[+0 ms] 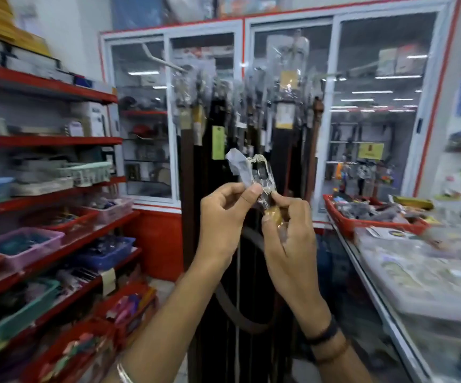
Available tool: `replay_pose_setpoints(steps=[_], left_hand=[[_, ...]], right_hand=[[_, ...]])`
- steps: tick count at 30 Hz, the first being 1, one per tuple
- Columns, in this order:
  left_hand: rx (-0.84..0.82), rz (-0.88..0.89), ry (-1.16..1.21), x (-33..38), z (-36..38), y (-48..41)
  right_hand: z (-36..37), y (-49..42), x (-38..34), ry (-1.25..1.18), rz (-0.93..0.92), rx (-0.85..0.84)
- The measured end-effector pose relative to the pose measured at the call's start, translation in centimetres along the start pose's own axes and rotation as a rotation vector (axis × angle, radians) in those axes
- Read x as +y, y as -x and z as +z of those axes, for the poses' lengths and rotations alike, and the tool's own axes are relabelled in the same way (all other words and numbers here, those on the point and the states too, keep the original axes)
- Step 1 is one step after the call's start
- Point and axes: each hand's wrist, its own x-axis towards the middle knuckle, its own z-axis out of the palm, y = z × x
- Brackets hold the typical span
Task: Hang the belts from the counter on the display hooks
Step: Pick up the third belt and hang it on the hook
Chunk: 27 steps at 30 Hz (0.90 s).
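I hold one belt up at chest height in front of the display. Its metal buckle (262, 175) sits in clear plastic wrap, and the dark strap (234, 308) loops down below my hands. My left hand (223, 219) pinches the plastic at the buckle's left side. My right hand (287, 233) grips the strap just under the buckle, where a yellow tag shows. Behind them, several dark belts (251, 128) hang from the display hooks (168, 62) against the glass cabinet. The picture is blurred.
Red shelves (58, 189) with coloured baskets of small goods line the left. A glass counter (417, 286) with packets and a red tray (367, 217) runs along the right. The glass-door cabinet (375, 106) fills the back wall.
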Motion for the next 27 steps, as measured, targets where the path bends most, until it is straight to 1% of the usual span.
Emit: replay_pose_setpoints(steps=[5, 8, 14, 17, 23, 27], left_hand=[[0.071, 0.000, 0.080, 3.3, -5.5, -4.0], [0.134, -0.012, 0.137, 4.5, -8.0, -6.6], [0.169, -0.027, 0.168, 6.8, -11.1, -11.8], [0.178, 0.021, 0.134, 7.7, -11.9, -14.0], [0.215, 0.234, 0.035, 8.5, -13.8, -17.6], [0.236, 0.306, -0.037, 8.6, -14.5, -19.5]], right_hand=[[6.7, -3.1, -2.6, -0.194, -0.053, 0.015], [9.9, -5.2, -3.9, -0.239, -0.082, 0.026], [14.9, -9.2, -5.9, -0.316, -0.121, 0.075], [16.7, -11.0, -6.7, -0.339, -0.126, 0.095], [19.6, -14.2, -7.7, -0.357, -0.132, 0.070], [21.0, -15.6, -8.3, -0.332, -0.120, 0.080]])
